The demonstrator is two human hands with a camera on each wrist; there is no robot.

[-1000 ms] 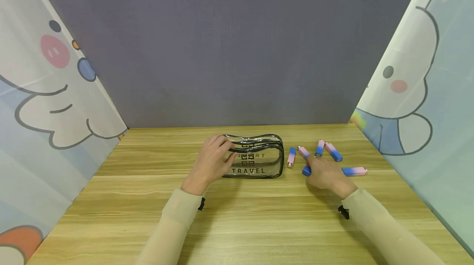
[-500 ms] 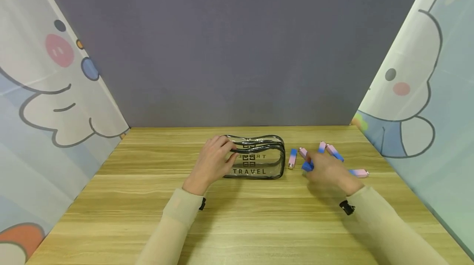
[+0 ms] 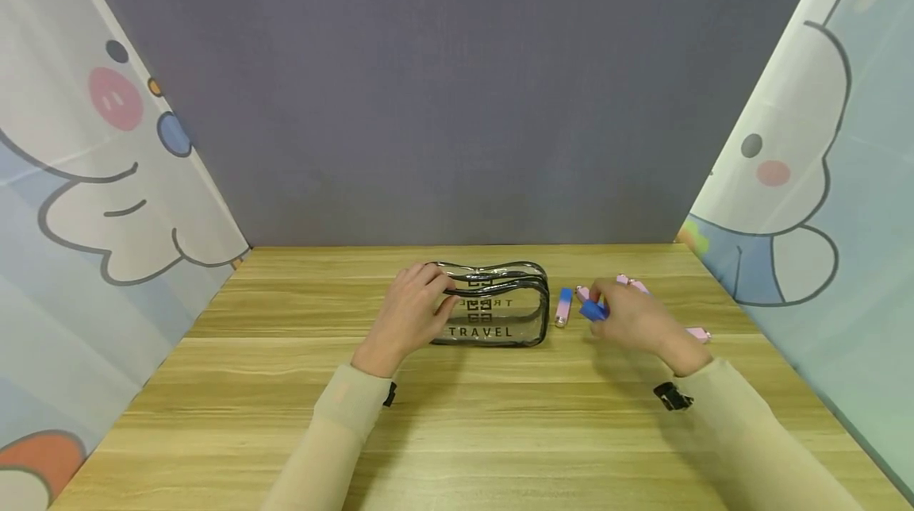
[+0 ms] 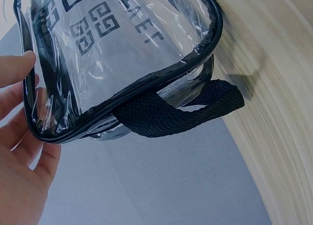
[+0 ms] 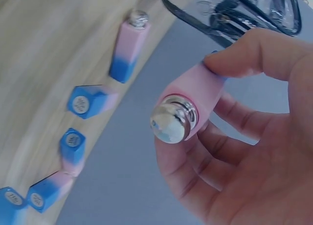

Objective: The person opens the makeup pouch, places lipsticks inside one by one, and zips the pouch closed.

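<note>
A clear toiletry pouch [image 3: 500, 319] with black piping and the word TRAVEL stands upright on the table. My left hand [image 3: 408, 314] pinches its upper left edge; in the left wrist view the thumb is on one side of the clear plastic [image 4: 107, 63] and the fingers are on the other. To the pouch's right, my right hand [image 3: 634, 322] holds a pink-and-blue lipstick tube [image 5: 193, 90] between thumb and fingers. Its silver jewelled end faces the right wrist camera, and its blue end [image 3: 593, 310] points toward the pouch in the head view.
Several similar lipstick tubes lie on the wooden table [image 3: 464, 432], one [image 3: 563, 307] close beside the pouch, others partly hidden behind my right hand. A black strap loop [image 4: 166, 117] sticks out from the pouch's side. A grey panel [image 3: 457, 98] stands behind the table.
My right hand has picked up a lipstick tube and raised it slightly off the table, turning its blue end. My left hand and the pouch stay where they were.
</note>
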